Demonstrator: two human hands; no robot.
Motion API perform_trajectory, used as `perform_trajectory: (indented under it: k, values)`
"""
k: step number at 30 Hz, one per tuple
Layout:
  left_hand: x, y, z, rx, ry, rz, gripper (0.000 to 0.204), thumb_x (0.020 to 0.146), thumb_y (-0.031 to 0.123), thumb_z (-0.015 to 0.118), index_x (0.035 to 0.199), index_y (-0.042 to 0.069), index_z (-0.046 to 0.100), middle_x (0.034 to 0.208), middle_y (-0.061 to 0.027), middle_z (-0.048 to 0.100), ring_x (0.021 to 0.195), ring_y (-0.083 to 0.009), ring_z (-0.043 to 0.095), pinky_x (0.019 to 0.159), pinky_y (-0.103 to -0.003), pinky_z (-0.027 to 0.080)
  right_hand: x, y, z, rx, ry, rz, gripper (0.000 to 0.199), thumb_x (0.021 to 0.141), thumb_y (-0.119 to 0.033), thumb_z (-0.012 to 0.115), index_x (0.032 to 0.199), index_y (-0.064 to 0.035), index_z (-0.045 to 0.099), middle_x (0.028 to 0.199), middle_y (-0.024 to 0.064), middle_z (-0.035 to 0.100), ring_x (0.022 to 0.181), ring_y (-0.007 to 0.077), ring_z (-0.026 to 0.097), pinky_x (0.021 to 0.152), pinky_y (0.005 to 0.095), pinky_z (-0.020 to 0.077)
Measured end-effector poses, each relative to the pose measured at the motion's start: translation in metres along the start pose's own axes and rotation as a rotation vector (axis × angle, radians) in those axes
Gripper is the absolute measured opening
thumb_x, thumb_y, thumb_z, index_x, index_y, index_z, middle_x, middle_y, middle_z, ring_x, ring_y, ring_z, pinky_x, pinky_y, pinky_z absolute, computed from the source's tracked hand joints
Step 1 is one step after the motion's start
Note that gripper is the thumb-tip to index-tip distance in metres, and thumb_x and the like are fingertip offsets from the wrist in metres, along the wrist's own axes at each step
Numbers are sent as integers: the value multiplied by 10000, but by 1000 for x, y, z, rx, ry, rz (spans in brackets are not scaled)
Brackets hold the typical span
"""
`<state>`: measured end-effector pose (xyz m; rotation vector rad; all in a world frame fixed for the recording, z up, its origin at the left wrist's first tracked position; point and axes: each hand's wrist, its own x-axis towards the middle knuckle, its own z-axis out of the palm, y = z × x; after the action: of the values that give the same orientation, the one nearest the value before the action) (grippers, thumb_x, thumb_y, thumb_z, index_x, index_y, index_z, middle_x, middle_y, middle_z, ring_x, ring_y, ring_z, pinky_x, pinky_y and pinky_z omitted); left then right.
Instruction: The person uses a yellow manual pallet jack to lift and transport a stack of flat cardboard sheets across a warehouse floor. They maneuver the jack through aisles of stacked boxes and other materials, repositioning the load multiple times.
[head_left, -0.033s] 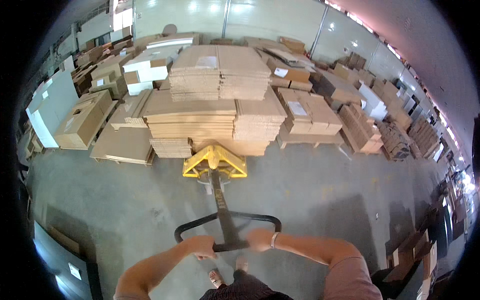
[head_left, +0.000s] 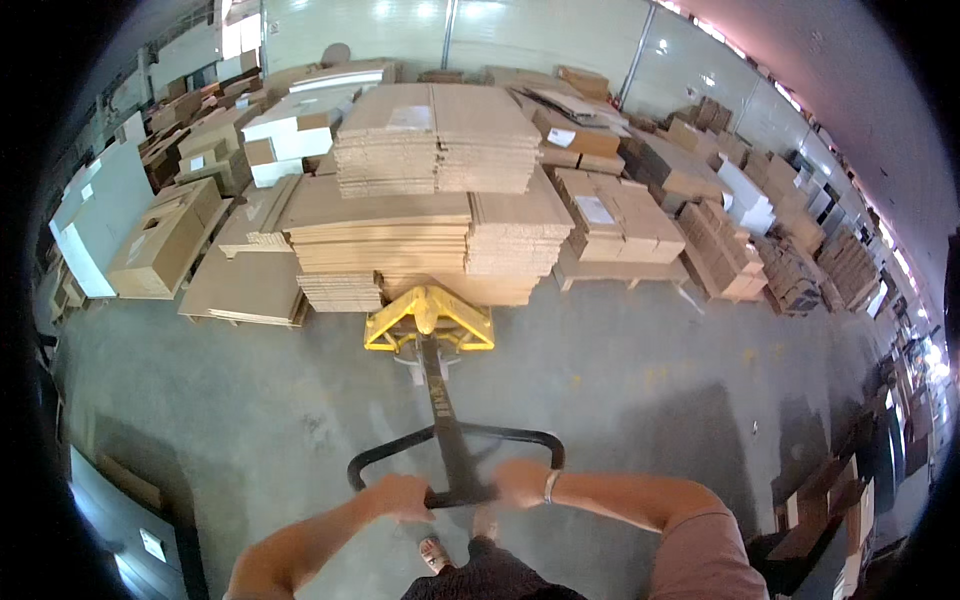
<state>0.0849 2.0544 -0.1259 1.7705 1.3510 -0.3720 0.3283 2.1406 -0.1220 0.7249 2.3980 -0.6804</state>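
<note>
Both my hands grip the black loop handle (head_left: 505,432) of a yellow pallet jack (head_left: 428,318). My left hand (head_left: 402,497) is closed round the left part of the handle's near bar, and my right hand (head_left: 520,484), slightly blurred, is closed round its right part. From the handle a dark shaft (head_left: 438,385) runs forward to the jack's yellow frame. Right behind that frame stands a tall load of flat cardboard sheets (head_left: 380,240), with a smaller bundled stack (head_left: 435,140) on top. The jack's forks are hidden by the load.
Left of the load, a pallet with flat board (head_left: 245,285) sits close by. A pallet of flat cartons (head_left: 620,225) stands to its right. More boxes line the far wall. Dark panels (head_left: 130,530) lie at lower left, and cardboard pieces (head_left: 825,510) at lower right. Grey floor (head_left: 620,380) surrounds the jack.
The stacks and the jack's frame sit very slightly higher in the picture. My feet have shifted a little under the handle. Both hands keep their grip.
</note>
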Motion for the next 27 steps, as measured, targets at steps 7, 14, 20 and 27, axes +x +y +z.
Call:
perform_trajectory:
  k: [7, 14, 20, 27]
  values:
    - [33, -17, 150, 82, -70, -81, 401, 785, 440, 583, 982, 109, 694, 885, -182, 698, 856, -390, 667, 782, -513, 519, 21, -8, 155, 64, 70, -58, 202, 783, -189, 610, 825, -8, 690, 794, 204, 681, 778, 354, 679, 671, 494, 523]
    - [30, -15, 74, 44, -155, -87, 590, 732, 599, 687, 1069, 116, 708, 952, -173, 700, 927, -372, 658, 824, -478, 504, 22, 7, 125, 115, 400, -76, 247, 728, -195, 600, 816, 21, 682, 778, 226, 671, 765, 386, 679, 655, 487, 546]
    - [14, -12, 23, 94, -152, -94, 495, 792, 528, 637, 1106, 148, 690, 948, -134, 702, 916, -342, 668, 780, -468, 514, -10, -13, 7, 106, 217, -8, 284, 682, -279, 656, 706, 3, 684, 716, 206, 648, 680, 377, 645, 612, 484, 489]
    - [32, -12, 148, 77, -125, -72, 487, 811, 491, 582, 1107, 112, 656, 954, -170, 694, 939, -374, 660, 821, -504, 512, 26, -11, 192, 209, 177, 35, 200, 743, -137, 603, 867, 2, 675, 779, 220, 658, 810, 392, 663, 731, 508, 511]
